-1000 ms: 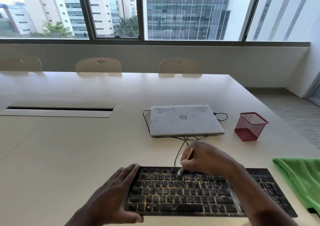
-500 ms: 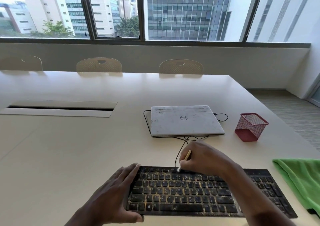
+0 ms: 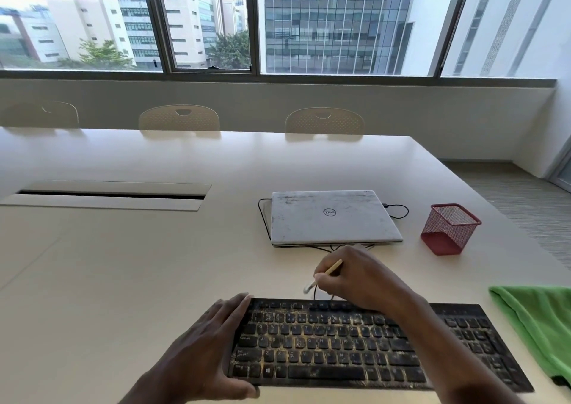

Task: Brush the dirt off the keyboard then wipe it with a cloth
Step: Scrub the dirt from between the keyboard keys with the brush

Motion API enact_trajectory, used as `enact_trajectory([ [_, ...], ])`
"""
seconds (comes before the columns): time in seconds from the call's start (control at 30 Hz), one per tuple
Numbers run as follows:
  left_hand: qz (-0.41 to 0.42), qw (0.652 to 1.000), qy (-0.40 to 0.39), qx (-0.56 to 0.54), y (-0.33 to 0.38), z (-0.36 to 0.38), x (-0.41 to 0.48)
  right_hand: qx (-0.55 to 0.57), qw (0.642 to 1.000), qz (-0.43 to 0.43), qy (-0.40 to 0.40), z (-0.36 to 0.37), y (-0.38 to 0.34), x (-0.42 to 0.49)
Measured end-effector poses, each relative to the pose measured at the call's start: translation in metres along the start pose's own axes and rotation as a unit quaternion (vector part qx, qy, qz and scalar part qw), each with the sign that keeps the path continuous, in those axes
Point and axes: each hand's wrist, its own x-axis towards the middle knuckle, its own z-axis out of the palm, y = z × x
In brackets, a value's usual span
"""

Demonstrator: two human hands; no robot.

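Observation:
A black keyboard (image 3: pixel 333 345) speckled with yellowish dirt lies at the near edge of the table. My left hand (image 3: pixel 200 351) holds its left end, fingers straight along the side and thumb at the front corner. My right hand (image 3: pixel 355 277) pinches a thin wooden-handled brush (image 3: pixel 324 275). The brush's pale tip hangs just beyond the keyboard's far edge, over the table. A green cloth (image 3: pixel 537 326) lies to the right of the keyboard.
A closed white laptop (image 3: pixel 333 216) with cables lies behind the keyboard. To its right stands a red mesh pen holder (image 3: pixel 449 229). A cable slot (image 3: pixel 108 195) is set into the table at the left. Chairs line the far side.
My right hand has swept the brush away from me, from the top key rows to just past the keyboard's far edge. The left hand has kept its hold.

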Motion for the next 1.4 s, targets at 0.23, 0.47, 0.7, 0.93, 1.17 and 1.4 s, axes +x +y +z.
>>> enact_trajectory([
  [0.23,-0.002,1.000,0.000,-0.003,-0.0011,0.0025,0.0000,-0.045,0.996,0.002,-0.079,0.0025,-0.0069,-0.0010],
  [0.47,0.002,1.000,-0.002,-0.002,-0.0038,0.0019,0.0006,-0.048,0.995,-0.005,-0.082,0.0042,-0.0052,0.0020],
  [0.7,0.000,1.000,-0.004,-0.006,-0.0023,0.0012,0.0001,-0.048,0.995,-0.010,-0.083,0.0071,-0.0088,0.0037],
  [0.93,-0.006,1.000,-0.007,-0.003,-0.0019,0.0021,0.0004,-0.034,0.999,0.000,-0.038,0.0040,-0.0072,0.0043],
  [1.17,-0.007,1.000,-0.008,-0.007,0.0000,-0.0009,-0.0001,-0.026,0.997,0.004,-0.075,0.0048,-0.0074,0.0035],
  [1.4,-0.010,1.000,-0.013,-0.010,0.0003,-0.0010,-0.0010,-0.016,0.995,0.009,-0.098,0.0079,-0.0093,0.0028],
])
